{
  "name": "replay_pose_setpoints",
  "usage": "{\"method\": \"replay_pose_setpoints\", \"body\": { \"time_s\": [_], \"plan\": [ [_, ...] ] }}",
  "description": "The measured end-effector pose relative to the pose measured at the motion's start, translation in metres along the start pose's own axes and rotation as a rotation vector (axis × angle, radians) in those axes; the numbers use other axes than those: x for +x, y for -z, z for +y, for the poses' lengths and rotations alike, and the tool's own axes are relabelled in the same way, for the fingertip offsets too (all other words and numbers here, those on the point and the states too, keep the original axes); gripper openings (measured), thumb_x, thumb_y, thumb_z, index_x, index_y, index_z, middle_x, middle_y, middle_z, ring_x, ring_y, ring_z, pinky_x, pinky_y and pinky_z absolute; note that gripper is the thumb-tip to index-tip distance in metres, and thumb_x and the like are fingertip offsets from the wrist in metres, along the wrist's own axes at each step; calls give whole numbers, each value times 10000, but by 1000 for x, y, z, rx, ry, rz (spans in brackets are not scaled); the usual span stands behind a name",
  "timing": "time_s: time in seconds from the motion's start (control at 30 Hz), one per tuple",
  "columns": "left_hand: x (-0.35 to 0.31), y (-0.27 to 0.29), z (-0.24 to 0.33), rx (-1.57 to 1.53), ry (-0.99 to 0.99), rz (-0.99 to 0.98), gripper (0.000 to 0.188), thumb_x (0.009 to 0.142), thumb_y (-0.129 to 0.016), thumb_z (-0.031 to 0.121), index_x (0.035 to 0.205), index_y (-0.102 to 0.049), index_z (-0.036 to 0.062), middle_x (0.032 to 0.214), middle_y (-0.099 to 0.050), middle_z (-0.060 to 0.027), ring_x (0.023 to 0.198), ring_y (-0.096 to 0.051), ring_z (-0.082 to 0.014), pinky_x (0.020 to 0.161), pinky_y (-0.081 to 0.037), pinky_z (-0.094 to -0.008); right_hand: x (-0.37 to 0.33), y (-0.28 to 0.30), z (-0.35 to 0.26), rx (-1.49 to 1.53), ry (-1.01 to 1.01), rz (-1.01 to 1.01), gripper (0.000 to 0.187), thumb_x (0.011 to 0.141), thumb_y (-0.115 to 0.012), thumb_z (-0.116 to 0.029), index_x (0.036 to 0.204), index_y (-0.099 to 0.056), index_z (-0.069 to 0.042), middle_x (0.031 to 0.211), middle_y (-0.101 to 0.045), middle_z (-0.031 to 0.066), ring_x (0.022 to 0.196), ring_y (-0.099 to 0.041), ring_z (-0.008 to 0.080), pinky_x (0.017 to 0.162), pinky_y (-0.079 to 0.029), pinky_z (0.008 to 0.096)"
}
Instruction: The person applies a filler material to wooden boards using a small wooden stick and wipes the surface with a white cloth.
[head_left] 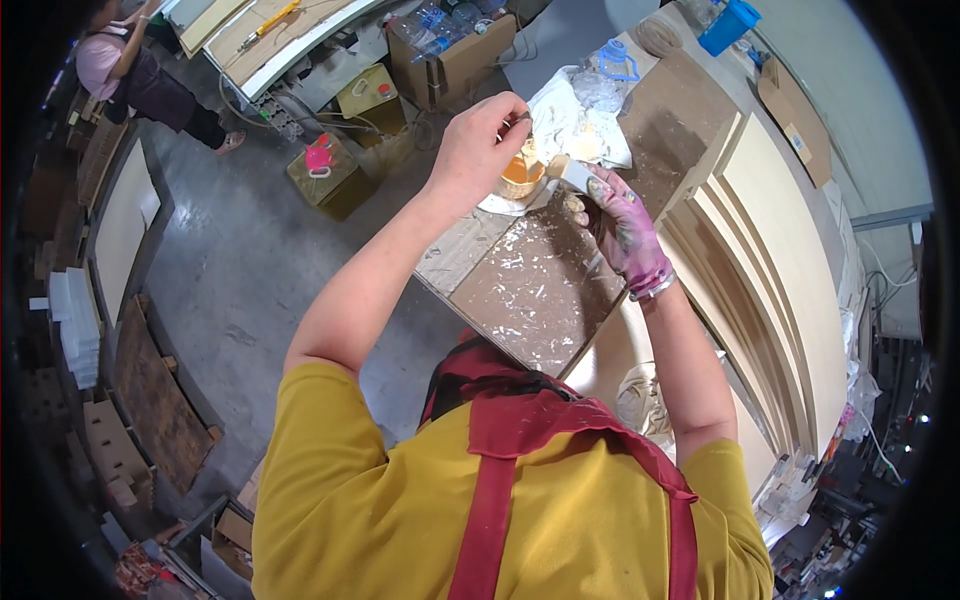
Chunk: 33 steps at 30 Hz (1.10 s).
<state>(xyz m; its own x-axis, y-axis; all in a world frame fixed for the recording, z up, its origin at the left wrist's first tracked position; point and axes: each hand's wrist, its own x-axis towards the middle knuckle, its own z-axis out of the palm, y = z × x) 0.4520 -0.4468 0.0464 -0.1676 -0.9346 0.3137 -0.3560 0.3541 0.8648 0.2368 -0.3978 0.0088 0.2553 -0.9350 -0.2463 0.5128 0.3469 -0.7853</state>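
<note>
Fingers of my bare left hand [478, 150] are pinched nearly together over a small tan cup [521, 180] with orange contents; I cannot tell whether anything thin is between them. My right hand [625, 225], in a purple-stained glove, has its fingers closed around what looks like a flat brush [570, 174], its tan end just beside the cup's rim. The cup is near the left edge of a white-flecked brown table [530, 285], by a crumpled white cloth [590, 135]; pale panels [780, 270] lie stacked to my right. I judge the step in hand to be loading or wiping the brush; the next move seems to call for a steady cup and careful control of drips. A cardboard piece [795, 115] beyond the panels bears a small label, too small to read.
</note>
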Motion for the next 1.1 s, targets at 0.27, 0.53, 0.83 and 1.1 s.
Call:
{"method": "replay_pose_setpoints", "body": {
  "time_s": [0.27,0.53,0.83,1.1],
  "plan": [
    [1,-3,2,98,-93,-22,129,852,-611,93,930,-571,-1,790,-607,-100,689,-586,-152,640,-466,-271,4,-41,-7,-730,235,215,327,889,-614,-105,1190,-541,0,957,-612,35,802,-573,91,714,-462,220],
    [-1,0,-3,144,-74,7,124,852,-602,94,925,-579,-3,802,-607,-109,688,-585,-173,642,-465,-291,29,-25,6,-861,322,249,338,866,-625,-126,1160,-550,23,1064,-601,116,918,-568,172,840,-446,276],
    [1,3,-3,129,-94,40,124,852,-603,83,932,-574,-8,806,-610,-107,702,-589,-172,659,-470,-279,18,-1,-4,-307,122,145,335,890,-610,-104,1206,-520,-40,1001,-611,44,791,-578,82,666,-467,207],
    [-1,-3,3,121,-140,3,130,850,-602,93,931,-576,-6,813,-608,-114,705,-593,-198,654,-468,-293,13,-12,-4,-407,140,125,354,874,-635,-97,1199,-520,-17,1024,-603,35,844,-585,100,732,-485,237]
  ]
}}
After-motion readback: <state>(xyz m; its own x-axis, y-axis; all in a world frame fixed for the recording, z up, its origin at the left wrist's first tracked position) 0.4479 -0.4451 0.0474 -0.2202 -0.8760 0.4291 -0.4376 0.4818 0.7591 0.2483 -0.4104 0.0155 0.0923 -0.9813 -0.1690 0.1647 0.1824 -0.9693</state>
